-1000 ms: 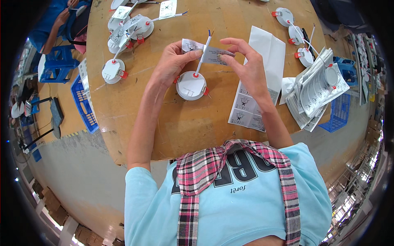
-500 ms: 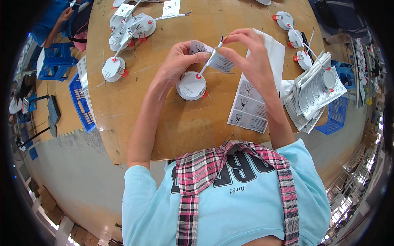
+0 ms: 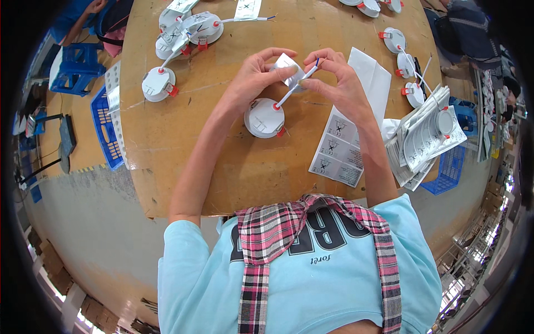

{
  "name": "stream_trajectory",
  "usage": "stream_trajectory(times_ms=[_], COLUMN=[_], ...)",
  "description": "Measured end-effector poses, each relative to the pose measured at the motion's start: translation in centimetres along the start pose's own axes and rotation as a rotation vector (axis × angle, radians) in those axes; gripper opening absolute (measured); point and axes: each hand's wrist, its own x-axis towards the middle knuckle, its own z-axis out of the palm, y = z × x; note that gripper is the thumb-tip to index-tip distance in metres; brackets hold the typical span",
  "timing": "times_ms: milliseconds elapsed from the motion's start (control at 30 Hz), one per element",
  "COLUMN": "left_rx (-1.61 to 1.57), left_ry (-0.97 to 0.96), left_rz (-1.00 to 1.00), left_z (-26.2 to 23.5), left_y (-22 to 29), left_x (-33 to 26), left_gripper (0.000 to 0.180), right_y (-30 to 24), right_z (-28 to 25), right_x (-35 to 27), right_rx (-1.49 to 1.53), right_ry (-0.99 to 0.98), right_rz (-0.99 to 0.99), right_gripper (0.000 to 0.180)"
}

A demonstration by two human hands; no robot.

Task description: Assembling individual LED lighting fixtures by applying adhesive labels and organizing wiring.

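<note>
A round white downlight (image 3: pixel 263 118) with red clips lies on the table below my hands, its white cable (image 3: pixel 285 98) rising up and to the right. My left hand (image 3: pixel 257 75) pinches a small white paper label (image 3: pixel 287 68) between thumb and fingers, beside the cable. The label is bent and sits against the cable; whether it goes all the way round, I cannot tell. My right hand (image 3: pixel 340 86) is closed on the cable near its bare-ended blue and brown wires, thumb and index finger gripping it. Its other fingers are curled.
A sheet of printed labels (image 3: pixel 338 147) lies right of the downlight. Further right stand stacked paper leaflets (image 3: pixel 417 142) and several downlights (image 3: pixel 395 40). More labelled downlights (image 3: pixel 203 28) cluster at the far left. A blue crate (image 3: pixel 105 129) stands beyond the table's left edge.
The label has been folded over at the cable, its printed side turned out of sight. Both hands have shifted slightly right, and the view has moved a little.
</note>
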Motion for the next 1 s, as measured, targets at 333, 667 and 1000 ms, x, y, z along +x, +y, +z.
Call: stream_trajectory(times_ms=[333, 667, 1000], left_rx=[-0.066, -0.301, -0.169], left_ry=[0.091, -0.526, -0.734], left_rz=[0.159, -0.250, -0.010], left_z=[-1.6, -1.9, -2.4], left_y=[-0.1, -0.3, -0.1], left_x=[1.2, 6.8, 7.0], left_gripper=[0.044, 0.039, 0.034], right_y=[-0.5, -1.7, -2.1], right_z=[-0.4, 0.0, 0.2], right_x=[0.0, -0.1, -0.3], right_rx=[0.022, 0.115, -0.094], right_ry=[-0.009, -0.033, 0.059], right_rz=[-0.142, -0.166, -0.243], right_gripper=[0.017, 0.019, 0.024])
